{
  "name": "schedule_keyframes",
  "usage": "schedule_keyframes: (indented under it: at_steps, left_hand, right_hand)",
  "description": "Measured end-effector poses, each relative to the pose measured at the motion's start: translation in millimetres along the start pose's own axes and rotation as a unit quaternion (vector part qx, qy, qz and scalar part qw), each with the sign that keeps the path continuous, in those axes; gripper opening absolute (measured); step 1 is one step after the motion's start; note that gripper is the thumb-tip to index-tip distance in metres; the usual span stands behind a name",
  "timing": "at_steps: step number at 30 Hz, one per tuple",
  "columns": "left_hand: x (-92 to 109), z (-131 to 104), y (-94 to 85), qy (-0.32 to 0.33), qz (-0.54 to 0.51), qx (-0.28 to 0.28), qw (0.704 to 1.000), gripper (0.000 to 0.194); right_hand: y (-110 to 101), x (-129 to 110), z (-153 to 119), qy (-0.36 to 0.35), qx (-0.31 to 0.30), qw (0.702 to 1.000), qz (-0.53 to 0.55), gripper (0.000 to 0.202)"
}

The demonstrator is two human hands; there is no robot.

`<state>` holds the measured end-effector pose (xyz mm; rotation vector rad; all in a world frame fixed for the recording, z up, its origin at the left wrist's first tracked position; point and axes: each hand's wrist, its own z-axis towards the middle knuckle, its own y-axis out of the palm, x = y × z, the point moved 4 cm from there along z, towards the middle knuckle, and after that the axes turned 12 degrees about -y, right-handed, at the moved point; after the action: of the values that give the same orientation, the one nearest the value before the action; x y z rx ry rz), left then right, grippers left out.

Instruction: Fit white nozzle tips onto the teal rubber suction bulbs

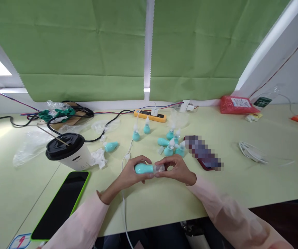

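Note:
Near the table's front edge, my left hand (132,173) is wrapped round a teal bulb (143,168) that lies sideways, its clear end pointing right. My right hand (176,169) pinches the clear cap (159,168) on that end between thumb and fingers. Beyond my hands stand several teal bulbs with whitish tips, among them one at the back (147,128) and one beside it (136,135). A tight cluster (168,150) of them is just behind my right hand. Another teal bulb (111,146) lies on its side to the left.
A lidded paper cup (73,157), crumpled tissue (99,158) and a green-edged phone (62,204) are on the left. A second phone (203,154) lies to the right, with a coiled white cable (251,153) beyond. An orange power strip (150,116) and a red package (237,105) sit at the back.

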<state>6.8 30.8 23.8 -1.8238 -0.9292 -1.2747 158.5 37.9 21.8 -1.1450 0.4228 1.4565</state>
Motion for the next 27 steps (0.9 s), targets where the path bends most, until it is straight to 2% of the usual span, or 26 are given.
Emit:
schedule_keyframes:
  at_steps: [3, 6, 9, 12, 17, 19, 27]
  left_hand:
    - [0.3, 0.9, -2.0, 0.006, -0.007, 0.015, 1.0, 0.031]
    - [-2.7, 1.0, -5.3, -0.007, -0.02, 0.039, 0.999, 0.029]
    - [-4.8, -0.2, -9.4, -0.016, -0.047, 0.062, 0.997, 0.029]
    - [-5.6, -0.6, -11.2, -0.024, -0.066, 0.062, 0.996, 0.029]
    - [-8.3, 2.4, -11.3, -0.029, -0.069, 0.053, 0.996, 0.03]
    - [-9.9, 3.7, -11.0, -0.028, -0.063, 0.058, 0.996, 0.03]
    - [-12.9, 5.2, -5.9, -0.032, -0.062, 0.086, 0.994, 0.032]
  right_hand:
    - [-0.4, 0.9, -0.8, 0.022, -0.001, 0.999, 0.036, 0.033]
    - [-1.5, 1.0, -0.6, 0.035, -0.043, 0.993, 0.103, 0.05]
    - [-7.8, 0.1, 0.9, 0.035, -0.047, 0.99, 0.126, 0.04]
    - [-12.3, -2.1, 1.6, -0.004, -0.025, 0.996, 0.08, 0.024]
    - [-7.8, -10.6, -1.8, -0.146, -0.031, 0.988, -0.036, 0.02]
    - [-5.2, -13.1, -3.1, -0.182, -0.043, 0.98, -0.07, 0.018]
    - [0.5, -17.6, -2.5, -0.192, -0.06, 0.971, -0.127, 0.011]
